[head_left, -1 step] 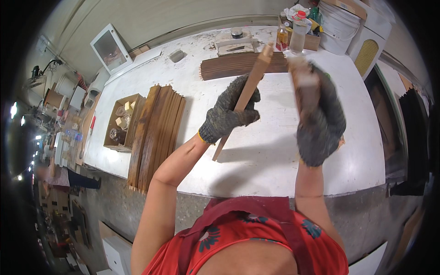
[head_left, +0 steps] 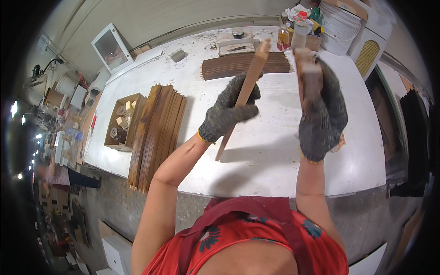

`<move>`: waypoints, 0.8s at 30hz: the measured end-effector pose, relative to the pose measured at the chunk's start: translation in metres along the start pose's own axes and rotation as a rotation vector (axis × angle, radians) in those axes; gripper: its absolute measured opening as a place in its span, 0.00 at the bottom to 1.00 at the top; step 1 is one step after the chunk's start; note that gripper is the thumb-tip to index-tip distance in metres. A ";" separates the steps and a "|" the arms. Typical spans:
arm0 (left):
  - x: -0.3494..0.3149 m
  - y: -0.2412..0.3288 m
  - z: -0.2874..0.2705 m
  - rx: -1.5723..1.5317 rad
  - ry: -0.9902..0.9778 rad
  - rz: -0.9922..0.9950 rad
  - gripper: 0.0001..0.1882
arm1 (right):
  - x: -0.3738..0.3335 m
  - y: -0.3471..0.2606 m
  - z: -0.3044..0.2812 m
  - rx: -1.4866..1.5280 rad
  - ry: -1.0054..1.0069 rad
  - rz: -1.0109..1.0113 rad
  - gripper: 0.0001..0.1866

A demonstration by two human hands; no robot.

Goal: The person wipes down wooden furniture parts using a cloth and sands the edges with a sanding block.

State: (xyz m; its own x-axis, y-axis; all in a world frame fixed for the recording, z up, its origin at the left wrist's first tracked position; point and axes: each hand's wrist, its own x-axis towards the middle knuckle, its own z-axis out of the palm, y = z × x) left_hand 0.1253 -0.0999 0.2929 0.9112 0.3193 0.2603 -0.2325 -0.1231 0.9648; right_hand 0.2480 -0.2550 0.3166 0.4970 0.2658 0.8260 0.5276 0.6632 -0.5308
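My left hand (head_left: 230, 106), in a dark grey knit glove, is closed round a narrow wooden strip (head_left: 249, 81). The strip is held up at a slant over the white table, with its tapered, paler end pointing away from me. To the right, my right hand (head_left: 323, 114), in a matching glove, grips a brown block-like object (head_left: 311, 78). Motion blurs this object, and the glove covers part of it, so its kind is unclear. It is apart from the strip.
Long brown wooden strips (head_left: 158, 133) lie side by side at left, beside a cardboard box (head_left: 112, 137) of pale blocks. Another row of dark strips (head_left: 247, 66) lies across the far side of the white table (head_left: 270, 169). Bottles (head_left: 300, 34) and a white bucket (head_left: 338, 22) stand at back right.
My right hand and the brown object have shifted slightly right. The wooden strip's far end has moved a little left, while my left hand stays nearly in place.
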 end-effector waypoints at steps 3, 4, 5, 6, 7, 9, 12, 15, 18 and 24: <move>0.008 -0.001 -0.006 -0.323 -0.041 0.118 0.35 | 0.018 0.014 0.018 0.014 0.038 -0.105 0.25; 0.007 0.002 -0.001 -0.223 0.032 0.162 0.36 | 0.026 0.017 0.027 -0.103 -0.009 -0.213 0.26; 0.007 -0.002 0.000 -0.179 0.064 0.201 0.34 | 0.029 0.021 0.033 -0.206 -0.042 -0.288 0.26; 0.007 -0.009 -0.002 -0.135 0.096 0.240 0.32 | 0.033 0.025 0.040 -0.305 -0.069 -0.369 0.26; 0.008 -0.009 -0.002 0.008 0.161 0.237 0.30 | 0.033 0.029 0.044 -0.385 -0.082 -0.420 0.26; 0.003 -0.012 -0.004 0.302 0.309 0.191 0.26 | 0.029 0.033 0.050 -0.466 -0.092 -0.464 0.26; 0.005 -0.019 -0.019 0.171 0.296 0.163 0.24 | 0.029 0.045 0.064 -0.586 -0.019 -0.570 0.27; 0.008 -0.028 -0.038 0.197 0.238 0.240 0.25 | 0.020 0.054 0.070 -0.600 -0.022 -0.581 0.27; 0.008 -0.009 -0.035 -0.312 0.179 0.186 0.28 | 0.002 0.066 0.071 -0.559 -0.125 -0.553 0.24; 0.020 -0.033 -0.080 -0.176 0.208 0.312 0.31 | -0.095 0.104 0.075 -0.429 -0.490 -0.132 0.20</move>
State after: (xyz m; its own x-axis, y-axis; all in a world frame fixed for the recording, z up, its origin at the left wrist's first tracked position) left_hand 0.1240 -0.0144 0.2694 0.7037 0.4779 0.5258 -0.5577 -0.0869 0.8255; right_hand 0.2038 -0.1583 0.1967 0.0920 0.5555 0.8264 0.8403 0.4020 -0.3637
